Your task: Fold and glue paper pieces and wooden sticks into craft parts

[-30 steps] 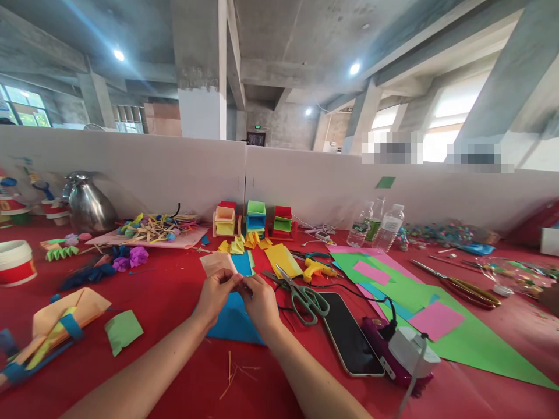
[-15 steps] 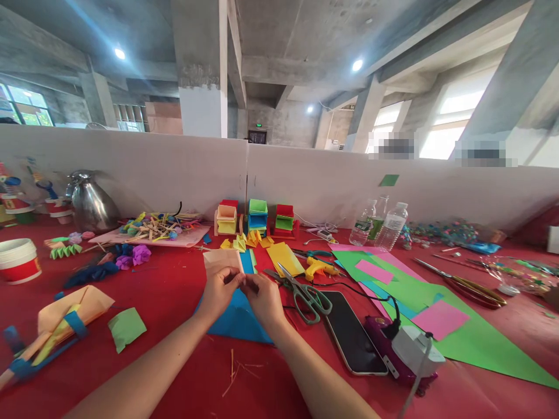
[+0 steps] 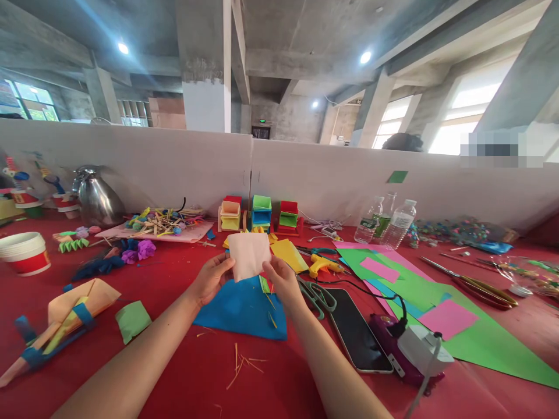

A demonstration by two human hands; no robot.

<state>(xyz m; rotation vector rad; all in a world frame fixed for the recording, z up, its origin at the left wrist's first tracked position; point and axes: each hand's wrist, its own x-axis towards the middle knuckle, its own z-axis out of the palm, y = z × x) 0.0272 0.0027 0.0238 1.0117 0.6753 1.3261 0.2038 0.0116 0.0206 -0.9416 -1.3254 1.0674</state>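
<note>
A small pale peach paper square (image 3: 249, 257) is held up above the table, facing me. My left hand (image 3: 213, 278) pinches its left edge between thumb and fingers. At its lower right edge, my right hand (image 3: 282, 279) pinches it too. Below lies a blue sheet (image 3: 244, 311) with thin yellow scraps on it. Green-handled scissors (image 3: 318, 297) rest just right of my right hand, their blades hidden behind it. A yellow paper piece (image 3: 289, 256) and small folded yellow bits lie behind the hands.
Three coloured paper box stacks (image 3: 262, 210) stand at the back. To the right are a yellow glue gun (image 3: 324, 266), a phone (image 3: 360, 331), a purple power strip (image 3: 395, 349) and green sheets (image 3: 484, 343). A steel jug (image 3: 99, 198) and paper cups (image 3: 26, 254) stand left.
My hands have moved apart, from meeting at one edge of the peach paper to gripping opposite sides. The paper now faces me, spread flatter. More of the blue sheet shows.
</note>
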